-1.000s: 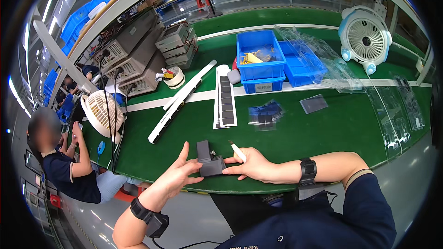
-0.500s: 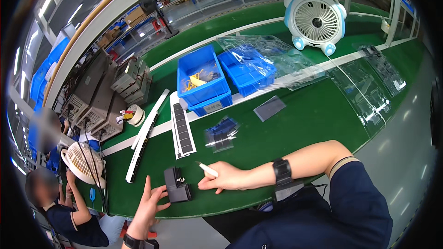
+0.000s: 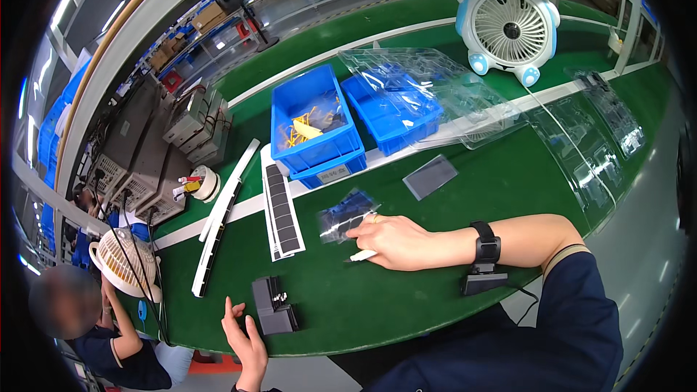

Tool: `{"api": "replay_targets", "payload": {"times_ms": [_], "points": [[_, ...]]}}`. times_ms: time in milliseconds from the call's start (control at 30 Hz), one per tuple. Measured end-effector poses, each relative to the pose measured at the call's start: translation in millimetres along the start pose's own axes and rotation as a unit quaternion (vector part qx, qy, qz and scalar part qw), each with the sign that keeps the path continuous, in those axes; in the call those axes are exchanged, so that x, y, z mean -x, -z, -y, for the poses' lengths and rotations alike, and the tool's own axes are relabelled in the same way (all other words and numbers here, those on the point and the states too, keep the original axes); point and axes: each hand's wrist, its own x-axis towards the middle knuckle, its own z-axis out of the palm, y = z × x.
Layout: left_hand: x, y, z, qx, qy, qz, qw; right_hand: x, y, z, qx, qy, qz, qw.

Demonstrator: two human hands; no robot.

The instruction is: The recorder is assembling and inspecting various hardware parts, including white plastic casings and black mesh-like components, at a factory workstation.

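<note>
On the green table, my right hand (image 3: 406, 242) is closed around a slim white pen-like tool (image 3: 363, 255). Its index finger reaches onto a small pile of clear and dark film pieces (image 3: 341, 212). Whether it grips one of them I cannot tell. My left hand (image 3: 245, 335) is open, fingers spread, at the table's near edge. Just right of that hand lies a black block-shaped device (image 3: 277, 316) with a stepped top and small whitish parts on its side. I see no contact between the two.
A white sheet with dark rectangles (image 3: 282, 210) and long white strips (image 3: 218, 236) lie at left. Behind are blue bins (image 3: 319, 147), clear plastic trays (image 3: 465, 105) and a fan (image 3: 512, 33). A dark film piece (image 3: 430, 176) lies at right. Another person (image 3: 116, 341) sits far left.
My right hand has moved from beside the black device up and right to the film pile, keeping the white tool. My left hand has drawn back slightly from the device.
</note>
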Motion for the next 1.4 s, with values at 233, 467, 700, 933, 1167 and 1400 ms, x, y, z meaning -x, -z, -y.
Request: {"api": "replay_targets", "payload": {"times_ms": [233, 467, 700, 933, 1167, 1400], "points": [[1, -9, 4, 0.055, -0.028, -0.025, 0.998, 3, -1, -9, -0.041, 0.041, -0.087, 0.995], [12, 8, -18, 0.016, -0.014, -0.034, 0.999, -4, -8, 1, 0.097, -0.019, -0.026, 0.995], [5, 3, -19, 0.023, -0.017, -0.021, 0.999, 2, -7, -10, 0.172, 0.041, -0.092, 0.98], [2, 0, -20, 0.018, -0.011, -0.021, 1.0, 4, 15, 7, 0.039, -0.041, -0.01, 0.998], [4, 8, -9, -0.045, -0.049, -0.039, 0.997, -7, 0, 8, -0.018, -0.055, -0.006, 0.998], [-1, -2, -3, -0.037, -0.068, -0.066, 0.995, 0, 14, 14, 0.0, -0.085, 0.013, 0.996]]}}
